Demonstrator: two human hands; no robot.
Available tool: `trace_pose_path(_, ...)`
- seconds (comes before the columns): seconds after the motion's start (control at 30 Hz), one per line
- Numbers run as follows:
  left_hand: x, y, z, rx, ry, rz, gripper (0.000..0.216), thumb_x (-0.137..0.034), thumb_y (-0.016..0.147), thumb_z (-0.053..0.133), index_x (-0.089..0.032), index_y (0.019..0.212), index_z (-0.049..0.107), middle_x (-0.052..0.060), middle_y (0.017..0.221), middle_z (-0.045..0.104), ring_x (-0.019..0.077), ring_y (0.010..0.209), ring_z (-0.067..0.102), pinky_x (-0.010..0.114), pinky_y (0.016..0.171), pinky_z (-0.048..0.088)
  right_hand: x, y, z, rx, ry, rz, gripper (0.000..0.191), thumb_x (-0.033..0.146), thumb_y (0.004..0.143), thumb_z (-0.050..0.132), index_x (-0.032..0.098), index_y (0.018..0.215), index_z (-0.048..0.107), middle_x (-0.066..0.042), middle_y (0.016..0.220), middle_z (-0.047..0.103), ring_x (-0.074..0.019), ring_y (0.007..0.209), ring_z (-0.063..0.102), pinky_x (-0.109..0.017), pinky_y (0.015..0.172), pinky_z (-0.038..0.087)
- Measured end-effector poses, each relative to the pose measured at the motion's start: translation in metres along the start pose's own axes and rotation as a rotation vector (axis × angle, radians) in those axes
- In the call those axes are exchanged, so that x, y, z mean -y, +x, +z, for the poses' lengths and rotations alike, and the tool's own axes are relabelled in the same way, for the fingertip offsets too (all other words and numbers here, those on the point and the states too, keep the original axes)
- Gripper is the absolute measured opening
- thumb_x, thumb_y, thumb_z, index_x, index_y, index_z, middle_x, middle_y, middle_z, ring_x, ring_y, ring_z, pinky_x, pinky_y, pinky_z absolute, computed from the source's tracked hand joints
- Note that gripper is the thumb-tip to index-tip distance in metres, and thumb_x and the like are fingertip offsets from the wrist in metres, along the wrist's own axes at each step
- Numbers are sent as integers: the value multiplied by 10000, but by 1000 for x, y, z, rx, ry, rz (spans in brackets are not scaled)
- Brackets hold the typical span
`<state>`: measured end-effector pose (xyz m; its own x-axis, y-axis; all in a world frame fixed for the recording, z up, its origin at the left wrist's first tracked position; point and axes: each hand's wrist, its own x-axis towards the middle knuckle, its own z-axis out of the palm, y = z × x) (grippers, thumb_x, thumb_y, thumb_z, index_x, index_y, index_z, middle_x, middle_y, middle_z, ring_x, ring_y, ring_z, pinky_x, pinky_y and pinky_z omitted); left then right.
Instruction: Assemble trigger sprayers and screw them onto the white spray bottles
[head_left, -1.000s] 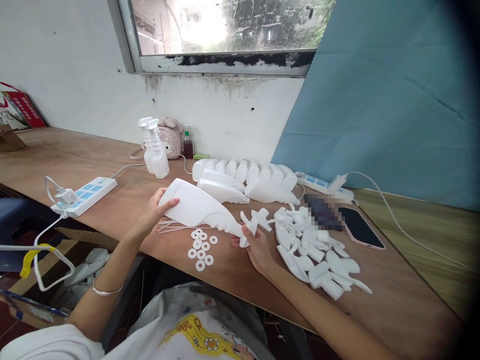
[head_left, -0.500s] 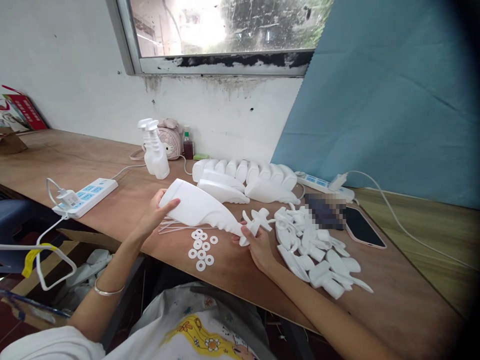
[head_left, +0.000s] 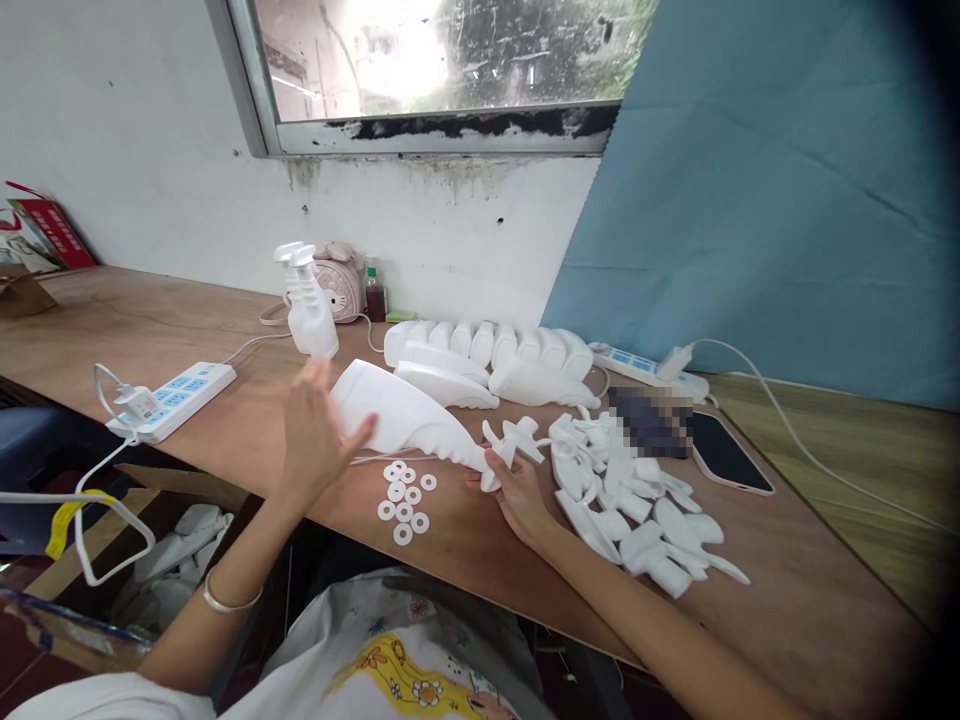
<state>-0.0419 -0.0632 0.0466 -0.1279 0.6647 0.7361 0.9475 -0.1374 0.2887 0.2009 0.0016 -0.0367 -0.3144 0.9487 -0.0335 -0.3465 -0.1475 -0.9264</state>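
Observation:
A white spray bottle (head_left: pixel 401 412) lies tilted in front of me, its base to the left and its neck to the right. My right hand (head_left: pixel 516 492) is closed around a white trigger spray head (head_left: pixel 498 462) at the neck end. At the base, my left hand (head_left: pixel 319 430) is open with fingers apart, slightly blurred; whether the palm touches the bottle I cannot tell. Below the bottle lie several white ring washers (head_left: pixel 403 514). Thin clear tubes (head_left: pixel 390 458) show partly behind the left hand and bottle. Loose spray heads (head_left: pixel 622 490) are heaped to the right.
White bottles (head_left: pixel 450 385) lie in rows by the wall. Two upright spray bottles (head_left: pixel 311 315), a pink bag (head_left: pixel 341 285) and a dark small bottle (head_left: pixel 375 298) stand at the back. Power strips (head_left: pixel 187 395) with cords and a phone (head_left: pixel 727 455) flank the work area. A carton (head_left: pixel 127 480) sits below left.
My left hand has let go of the bottle's base, its fingers opening and lifting. My right hand stays on the spray head, and the bottle has barely moved.

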Motion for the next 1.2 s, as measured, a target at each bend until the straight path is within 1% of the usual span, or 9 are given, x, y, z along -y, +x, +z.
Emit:
trace_pose_path(0.1,-37,-11,12,205,181,515,683,-423,811,461,-85,1349,209,144,1371,307,258,1309,161,484,1071,129,-4,-1,0,43,-74,-26,385,469,671,682,168,881,566,-42,763,622,-186,579,581,-326,557,497)
trace_pose_path(0.17,-58,-15,25,302,254,741,536,-292,853,399,-132,1343,253,80,1399,273,219,1318,142,474,1078,136,-6,-2,0,83,-162,-75,355,444,676,687,170,871,573,-30,775,616,-169,591,565,-299,562,484)
trace_pose_path(0.27,-75,-14,45,313,328,838,451,-143,853,362,-144,1304,340,64,1373,329,218,1303,202,478,1062,207,-7,-3,-2,102,-290,-160,332,430,669,694,171,840,576,-20,768,601,-167,636,539,-275,569,465)
trace_pose_path(0.37,-77,-12,58,307,318,823,402,-103,856,333,-115,1252,404,101,1240,488,220,1224,361,470,1035,270,-7,-1,-3,93,-331,-195,338,454,674,679,170,816,562,-15,739,582,-165,641,516,-267,563,450)
trace_pose_path(0.47,-73,-11,63,304,258,804,346,-102,861,335,-83,1183,461,118,1125,560,206,1112,476,386,1004,334,-8,-1,-3,76,-312,-198,349,490,690,652,177,810,554,-22,734,582,-167,620,517,-274,548,446)
trace_pose_path(0.57,-63,-5,60,256,162,741,301,-93,859,332,-74,1113,493,128,1088,569,210,1086,491,350,968,367,-7,-4,-3,109,-183,-117,390,566,786,499,202,923,532,-46,764,603,-189,636,558,-294,535,460)
trace_pose_path(0.7,-34,24,38,124,-6,545,296,-66,832,323,-82,1081,483,137,1087,554,214,1088,471,358,938,373,-3,-8,0,230,-42,44,452,596,832,382,211,1064,438,-55,771,620,-191,590,597,-290,486,466)
trace_pose_path(0.93,30,87,1,-184,-47,-104,247,-352,759,538,-141,884,518,78,817,564,235,805,554,330,750,418,1,-8,5,224,-73,37,456,612,805,408,192,979,444,-46,689,624,-174,515,587,-258,464,449)
trace_pose_path(1.2,76,117,10,-289,-364,-428,293,-336,668,601,-136,863,513,29,794,559,168,762,556,263,705,448,-3,-6,2,231,-83,38,429,583,830,393,180,973,430,-37,664,620,-157,482,566,-246,459,441)
